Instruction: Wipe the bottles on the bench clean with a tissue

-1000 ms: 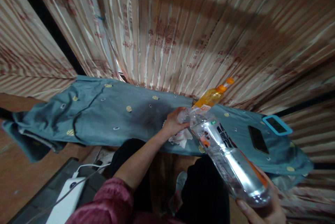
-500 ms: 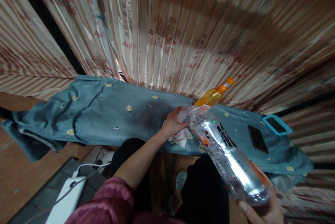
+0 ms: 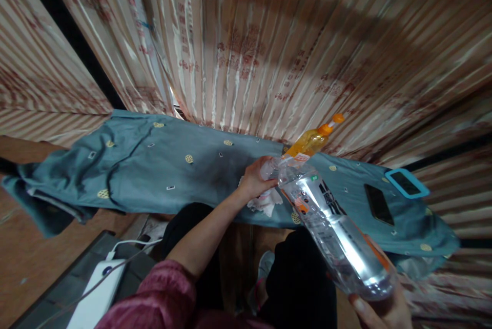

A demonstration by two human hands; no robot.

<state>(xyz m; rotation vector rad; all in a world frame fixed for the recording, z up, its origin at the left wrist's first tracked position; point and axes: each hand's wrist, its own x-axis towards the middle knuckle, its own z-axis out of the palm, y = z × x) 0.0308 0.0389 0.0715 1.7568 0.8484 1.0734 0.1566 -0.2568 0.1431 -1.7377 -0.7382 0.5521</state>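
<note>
My right hand [image 3: 384,311] grips the base of a large clear water bottle [image 3: 330,229], tilted with its neck pointing away and down toward the table. My left hand [image 3: 253,180] is closed around a small clear container [image 3: 269,169] at the bottle's mouth, above a white crumpled cloth [image 3: 267,202]. An orange drink bottle [image 3: 311,142] with an orange cap stands just behind. All rest on a blue-grey patterned tablecloth [image 3: 154,165].
A black phone [image 3: 378,205] and a blue-cased phone [image 3: 406,183] lie at the right of the cloth. Striped curtains [image 3: 269,37] hang behind. A white power bank with a cable [image 3: 100,293] sits at lower left.
The large bottle's base has shifted slightly lower and right in my right hand. My left hand stays at the bottle's mouth.
</note>
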